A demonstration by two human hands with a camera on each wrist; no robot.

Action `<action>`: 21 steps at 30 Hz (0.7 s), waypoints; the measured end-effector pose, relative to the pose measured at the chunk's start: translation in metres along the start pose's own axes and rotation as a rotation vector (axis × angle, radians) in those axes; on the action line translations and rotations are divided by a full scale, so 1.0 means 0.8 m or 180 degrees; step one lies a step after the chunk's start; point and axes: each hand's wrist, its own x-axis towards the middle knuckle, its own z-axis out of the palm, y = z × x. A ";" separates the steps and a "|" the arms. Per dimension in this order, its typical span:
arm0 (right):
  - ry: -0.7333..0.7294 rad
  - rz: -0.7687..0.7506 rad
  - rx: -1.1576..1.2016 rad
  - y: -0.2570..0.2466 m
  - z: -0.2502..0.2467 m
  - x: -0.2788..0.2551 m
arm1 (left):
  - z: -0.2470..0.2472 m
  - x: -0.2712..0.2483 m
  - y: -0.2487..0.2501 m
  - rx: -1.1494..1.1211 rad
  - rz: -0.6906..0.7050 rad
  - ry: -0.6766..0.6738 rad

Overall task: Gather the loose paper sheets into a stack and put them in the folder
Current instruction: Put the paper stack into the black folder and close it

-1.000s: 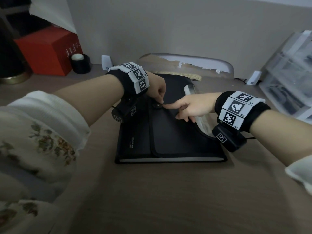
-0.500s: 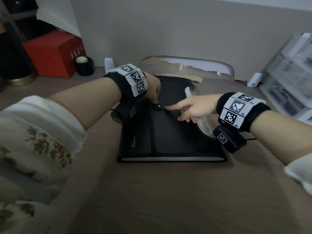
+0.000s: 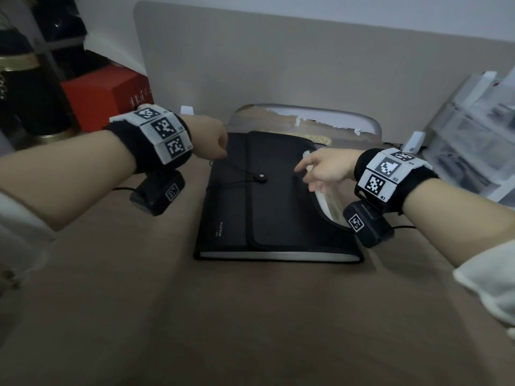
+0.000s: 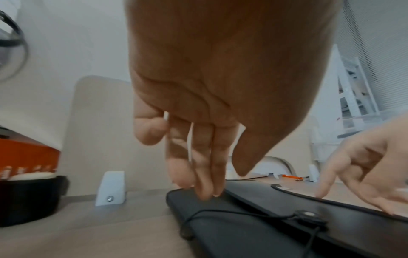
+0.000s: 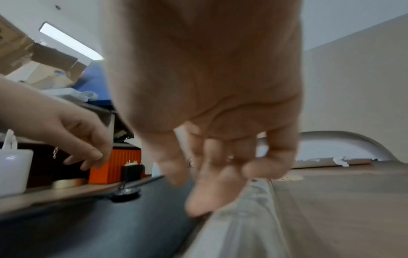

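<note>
Black fabric document folder (image 3: 278, 207), flat on a brown wood-grain desk (image 3: 250, 316), flap closed over the front. Round button clasp (image 3: 261, 178) on the flap, with a thin black elastic cord (image 3: 237, 169) running from it toward the folder's far-left corner. Small pale lettering is printed on the left panel, too small to read. White paper edges (image 3: 278, 255) show along the near side, inside the folder.

Left hand (image 3: 209, 140): above the folder's far-left corner; in the left-wrist view its fingers (image 4: 205, 174) point down, held together, tips touching the folder surface (image 4: 243, 227). Holds nothing.

Right hand (image 3: 324, 168): above the folder's right part, fingers spread and loosely bent, fingertips (image 5: 205, 197) at the flap's right edge beside a clear plastic sleeve (image 3: 331, 201) that sticks out from under the folder. Grips nothing.

Wristbands: black, each carrying white blocks with square black-and-white markers; right band (image 3: 390, 176) is lettered "R1" and "R2". Left band's (image 3: 164, 135) letters are unreadable.

Red box (image 3: 108, 98), far left, with pale writing on its side, illegible. Black cylinder with gold rim (image 3: 25, 101) stands left of it. Translucent plastic drawer unit (image 3: 473, 140) is at far right. Beige divider panel (image 3: 306, 79) runs along the desk's far edge.
</note>
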 end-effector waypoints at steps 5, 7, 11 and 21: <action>0.0280 0.0484 -0.0443 0.002 -0.003 -0.017 | 0.024 -0.007 -0.003 -0.0160 -0.0997 -0.0873; 0.0099 0.0593 -0.0710 0.001 0.000 -0.023 | 0.045 -0.001 -0.002 -0.0494 -0.1114 -0.1466; -0.0088 0.0656 -0.1020 0.002 0.004 -0.034 | 0.059 0.010 0.007 -0.0581 -0.0883 -0.1582; 0.0025 0.1014 -0.1317 0.045 0.004 -0.050 | 0.051 0.041 0.076 -0.0432 -0.0444 -0.1477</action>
